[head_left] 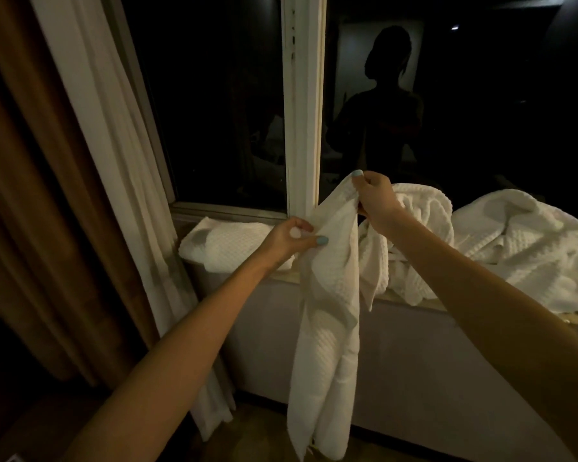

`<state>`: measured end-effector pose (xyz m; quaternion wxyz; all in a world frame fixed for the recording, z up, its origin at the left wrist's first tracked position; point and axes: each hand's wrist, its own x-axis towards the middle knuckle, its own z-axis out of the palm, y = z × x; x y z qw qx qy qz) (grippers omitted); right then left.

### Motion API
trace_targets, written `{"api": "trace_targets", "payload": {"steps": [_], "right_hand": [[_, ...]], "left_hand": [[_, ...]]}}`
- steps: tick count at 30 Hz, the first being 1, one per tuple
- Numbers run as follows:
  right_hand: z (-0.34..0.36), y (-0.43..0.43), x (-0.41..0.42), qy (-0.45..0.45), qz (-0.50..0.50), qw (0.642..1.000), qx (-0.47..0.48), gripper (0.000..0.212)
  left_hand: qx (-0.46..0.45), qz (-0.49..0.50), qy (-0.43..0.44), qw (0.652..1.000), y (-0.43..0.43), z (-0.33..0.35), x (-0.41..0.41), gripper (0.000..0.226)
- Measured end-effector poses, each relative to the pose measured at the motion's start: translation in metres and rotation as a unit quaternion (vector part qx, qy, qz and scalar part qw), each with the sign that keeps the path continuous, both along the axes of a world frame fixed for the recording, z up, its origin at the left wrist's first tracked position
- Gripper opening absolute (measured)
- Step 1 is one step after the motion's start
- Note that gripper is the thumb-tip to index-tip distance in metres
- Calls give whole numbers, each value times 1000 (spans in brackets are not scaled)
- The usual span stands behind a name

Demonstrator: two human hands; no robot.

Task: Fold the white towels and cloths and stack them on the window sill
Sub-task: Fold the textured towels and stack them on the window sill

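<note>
At the window sill [574,319], left hand [291,236] and right hand [376,198] pinch a white waffle-weave towel [327,328]; best stretch its edge taut

Dim, warm light from behind the camera makes the hanging towel [327,295] the brightest patch. The window glass [214,95] is black, mirroring a dark silhouette [387,95] and one small glint [454,27]. Corners sink into shadow; edges bow outward; fine detail is soft.
</note>
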<state>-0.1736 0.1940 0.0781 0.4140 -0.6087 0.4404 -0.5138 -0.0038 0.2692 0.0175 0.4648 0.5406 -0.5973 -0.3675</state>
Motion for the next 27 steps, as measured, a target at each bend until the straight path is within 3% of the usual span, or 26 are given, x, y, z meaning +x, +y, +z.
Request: {"api": "trace_targets", "payload": {"steps": [7,11,15,18,23,27], "right_hand": [[-9,-13,13,37,-44,998,-20,40],[-13,-20,10,24,-48,999,0,42],[-11,-27,2,24,-42,999,1,18],[-6,-31,-9,12,12,1000,-12,44],[5,-31,-10,95,54,994,-9,26],[13,-24,-18,261,74,961,-51,38]], "left_hand": [[-4,-47,-112,993,0,-9,1,15],[-12,-67,-144,987,0,-18,8,20],[-25,-33,-136,990,-2,-9,25,21],[-54,12,-127,990,-7,2,46,19],[-118,117,-86,982,-17,25,64,10],[-139,175,-8,975,-20,41,72,9]]}}
